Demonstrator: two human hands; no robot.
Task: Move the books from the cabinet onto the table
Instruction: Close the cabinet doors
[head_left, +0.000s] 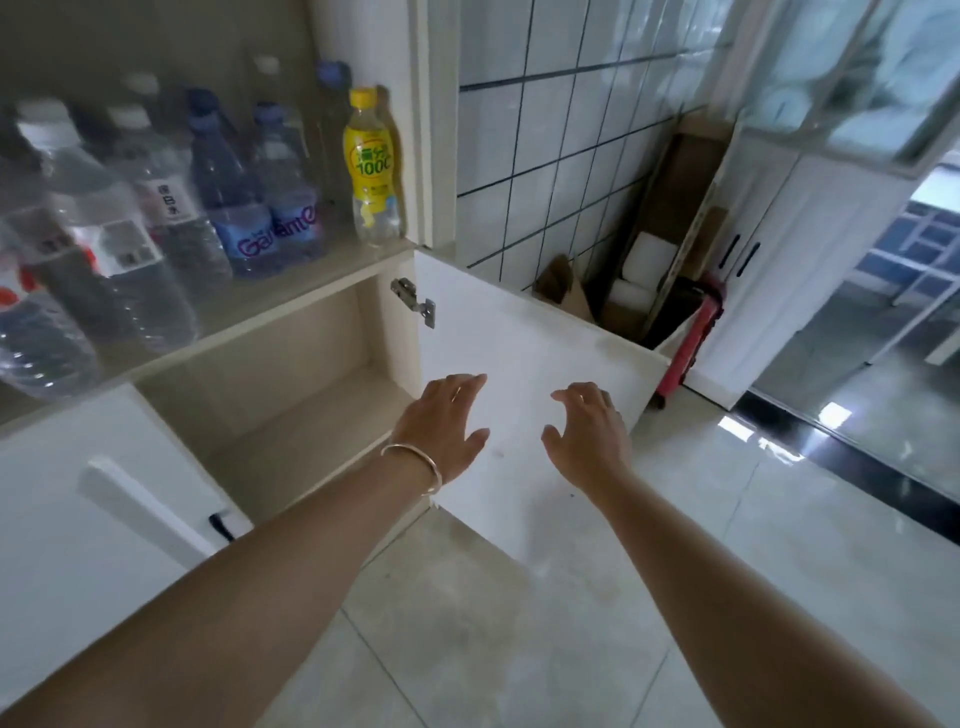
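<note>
Pale cabinet (291, 332) stands open, its white door (519, 353) swung wide.

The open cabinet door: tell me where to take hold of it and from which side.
Grip the cabinet door at its free outer edge, on the right, farthest from the hinge, where it should swing most easily. It stands wide open, so come from the front with the right hand, which is nearest that edge. Both hands are open, and the left hand is also before the panel.
</note>
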